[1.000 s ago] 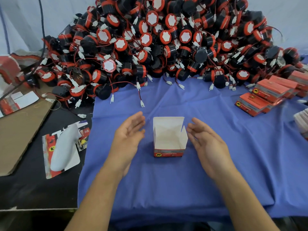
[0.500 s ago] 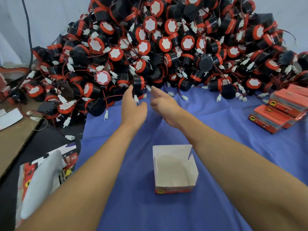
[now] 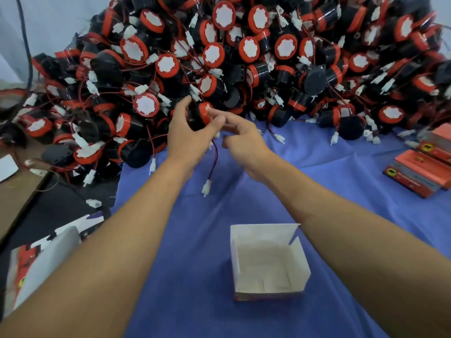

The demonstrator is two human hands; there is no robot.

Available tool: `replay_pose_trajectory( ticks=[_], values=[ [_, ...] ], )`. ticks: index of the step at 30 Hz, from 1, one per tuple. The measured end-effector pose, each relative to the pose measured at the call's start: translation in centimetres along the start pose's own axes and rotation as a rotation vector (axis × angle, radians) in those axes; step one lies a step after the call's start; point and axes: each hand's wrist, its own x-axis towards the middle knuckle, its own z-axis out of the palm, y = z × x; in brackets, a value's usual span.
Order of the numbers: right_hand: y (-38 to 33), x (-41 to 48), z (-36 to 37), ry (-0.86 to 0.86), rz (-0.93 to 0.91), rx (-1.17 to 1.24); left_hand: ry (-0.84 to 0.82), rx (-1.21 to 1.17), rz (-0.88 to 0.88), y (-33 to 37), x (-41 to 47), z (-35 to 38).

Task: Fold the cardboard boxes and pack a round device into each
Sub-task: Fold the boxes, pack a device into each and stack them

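Pile (image 3: 244, 57) of round devices: cut off by the top and right edges. Device (image 3: 204, 113) gripped by the left hand (image 3: 188, 137): body mostly hidden behind the fingers. Right hand (image 3: 244, 142): motion-blurred, so whether it pinches the wire (image 3: 214, 157) cannot be told. Box (image 3: 268, 297): front print too blurred to read. Red cartons (image 3: 419, 172): cut by the right edge, print illegible. Left cartons (image 3: 36, 269): blurred, cut by the left edge.
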Motion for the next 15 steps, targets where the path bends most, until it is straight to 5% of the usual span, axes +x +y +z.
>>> replay_pose_trajectory(
  ticks=[4, 9, 15],
  values=[
    [-3.9, -4.8, -2.2, -0.018, -0.144, 0.017, -0.033, -0.192, 0.015, 4.6, -4.0, -1.8],
    [-7.2, -12.0, -5.9, 0.003, -0.085, -0.159, 0.033, -0.691, -0.161, 9.7, -8.8, -4.6],
    [-9.3, -18.5, -8.2, 0.081, -0.188, -0.090, 0.044, -0.560, -0.092, 11.1, -15.8, -4.6]
  ],
)
